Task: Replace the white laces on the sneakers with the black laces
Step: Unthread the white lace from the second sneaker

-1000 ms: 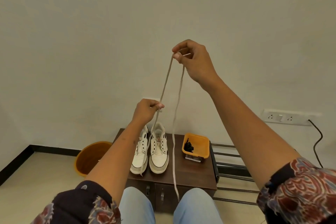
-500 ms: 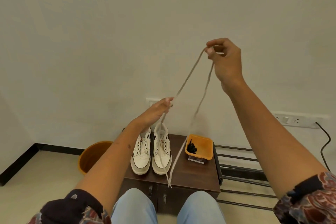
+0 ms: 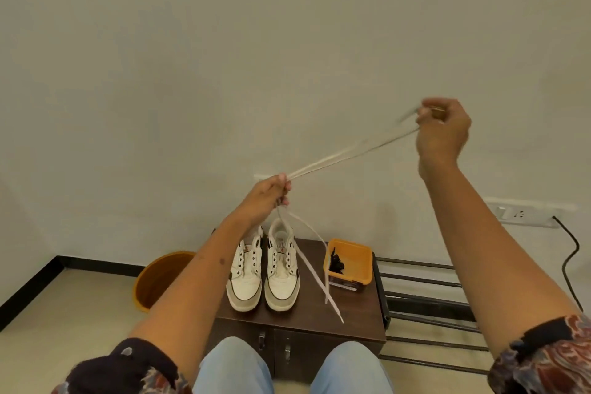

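A white lace (image 3: 345,159) stretches doubled between my two hands in the air. My right hand (image 3: 443,131) pinches its folded end high at the right. My left hand (image 3: 270,193) grips both strands lower, above the shoes; the two loose ends hang down over the cabinet top. Two white sneakers (image 3: 263,269) stand side by side on the dark wooden cabinet (image 3: 358,317), both with empty eyelets. Black laces (image 3: 337,264) lie in an orange tray (image 3: 359,257) to the right of the shoes.
An orange bucket (image 3: 156,281) stands on the floor left of the cabinet. A dark metal rack (image 3: 422,301) extends to the right. A wall socket with a black cable (image 3: 569,253) is at the right. My knees are at the bottom edge.
My right hand has swung down and to the right with the lace's fold. My left hand has closed on both strands, so the lace now runs nearly sideways between the hands.
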{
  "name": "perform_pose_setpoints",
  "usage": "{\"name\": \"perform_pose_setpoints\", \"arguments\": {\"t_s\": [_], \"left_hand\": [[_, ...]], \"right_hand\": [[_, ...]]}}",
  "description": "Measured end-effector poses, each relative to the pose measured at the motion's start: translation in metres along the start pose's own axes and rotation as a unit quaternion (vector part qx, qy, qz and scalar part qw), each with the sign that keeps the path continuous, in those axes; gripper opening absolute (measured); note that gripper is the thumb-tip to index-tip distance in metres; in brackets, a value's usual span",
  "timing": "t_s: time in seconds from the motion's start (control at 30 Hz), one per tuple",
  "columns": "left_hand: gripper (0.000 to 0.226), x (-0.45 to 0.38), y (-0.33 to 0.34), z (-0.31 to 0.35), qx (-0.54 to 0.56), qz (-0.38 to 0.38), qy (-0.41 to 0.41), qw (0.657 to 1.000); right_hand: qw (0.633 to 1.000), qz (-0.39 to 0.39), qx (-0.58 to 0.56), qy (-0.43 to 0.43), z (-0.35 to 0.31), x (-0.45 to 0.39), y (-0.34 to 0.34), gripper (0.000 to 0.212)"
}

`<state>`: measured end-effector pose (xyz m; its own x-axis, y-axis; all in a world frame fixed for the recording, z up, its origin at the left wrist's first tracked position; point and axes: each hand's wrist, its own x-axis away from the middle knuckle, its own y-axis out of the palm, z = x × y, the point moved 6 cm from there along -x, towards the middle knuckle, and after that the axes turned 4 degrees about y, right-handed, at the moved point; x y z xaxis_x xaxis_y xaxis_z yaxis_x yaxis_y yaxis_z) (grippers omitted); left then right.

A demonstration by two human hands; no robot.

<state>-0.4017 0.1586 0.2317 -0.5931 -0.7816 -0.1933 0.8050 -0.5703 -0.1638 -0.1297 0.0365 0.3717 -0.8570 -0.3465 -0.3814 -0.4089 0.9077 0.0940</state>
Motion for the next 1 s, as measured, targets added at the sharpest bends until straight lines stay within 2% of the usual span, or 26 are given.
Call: {"name": "perform_pose_setpoints", "arguments": {"t_s": [0.07,0.13,0.17,0.2,0.27,0.3,0.37,0.47,0.53,0.6,0.63,0.7,0.8,0.87,0.9,1.0], "left_hand": [[0.031,0.0,-0.015,0.005,-0.039,0.029,0.011,0.999],[0.028,-0.003,-0.016,0.016,-0.114,0.022,0.036,0.993],[0.026,-0.004,-0.012,0.024,-0.148,0.005,0.052,0.988],[0.025,-0.005,-0.006,0.033,-0.173,-0.014,0.07,0.982],[0.023,-0.01,0.011,0.047,-0.208,-0.049,0.111,0.971],[0.024,-0.013,0.019,0.053,-0.224,-0.062,0.131,0.964],[0.025,-0.017,0.031,0.061,-0.224,-0.075,0.15,0.96],[0.026,-0.017,0.024,0.059,-0.111,-0.052,0.087,0.989],[0.027,-0.013,0.011,0.059,-0.075,-0.025,0.059,0.995],[0.025,-0.01,-0.013,0.056,-0.05,0.047,0.049,0.996],[0.023,-0.007,-0.028,0.052,-0.02,0.094,0.039,0.995],[0.023,0.0,-0.059,0.04,0.035,0.184,0.011,0.982],[0.025,0.014,-0.092,0.01,-0.032,0.257,-0.043,0.965],[0.023,0.017,-0.096,-0.012,-0.129,0.232,-0.094,0.959],[0.027,0.018,-0.093,-0.024,-0.174,0.197,-0.124,0.957],[0.045,0.024,-0.075,-0.047,-0.212,0.08,-0.174,0.958]], "right_hand": [[0.991,0.013,0.101,0.088,0.036,-0.008,-0.015,0.022],[0.95,-0.041,0.267,0.155,0.067,0.001,-0.015,0.023],[0.936,-0.078,0.307,0.153,0.075,0.013,-0.01,0.029],[0.936,-0.129,0.301,0.13,0.078,0.026,-0.001,0.037],[0.937,-0.268,0.194,0.11,0.08,0.066,0.029,0.052],[0.919,-0.348,0.121,0.14,0.08,0.091,0.045,0.06],[0.854,-0.474,-0.037,0.213,0.079,0.138,0.073,0.066],[0.779,-0.518,-0.216,0.28,0.08,0.171,0.091,0.055],[0.752,-0.534,-0.238,0.305,0.085,0.183,0.092,0.052],[0.731,-0.565,-0.214,0.316,0.095,0.195,0.094,0.043],[0.733,-0.57,-0.192,0.318,0.101,0.198,0.093,0.034],[0.762,-0.547,-0.141,0.316,0.113,0.195,0.089,0.026],[0.815,-0.508,-0.031,0.278,0.126,0.184,0.078,0.026],[0.839,-0.5,0.105,0.186,0.125,0.179,0.077,0.031],[0.838,-0.503,0.167,0.13,0.121,0.179,0.08,0.032],[0.788,-0.55,0.275,-0.006,0.112,0.194,0.097,0.029]]}}
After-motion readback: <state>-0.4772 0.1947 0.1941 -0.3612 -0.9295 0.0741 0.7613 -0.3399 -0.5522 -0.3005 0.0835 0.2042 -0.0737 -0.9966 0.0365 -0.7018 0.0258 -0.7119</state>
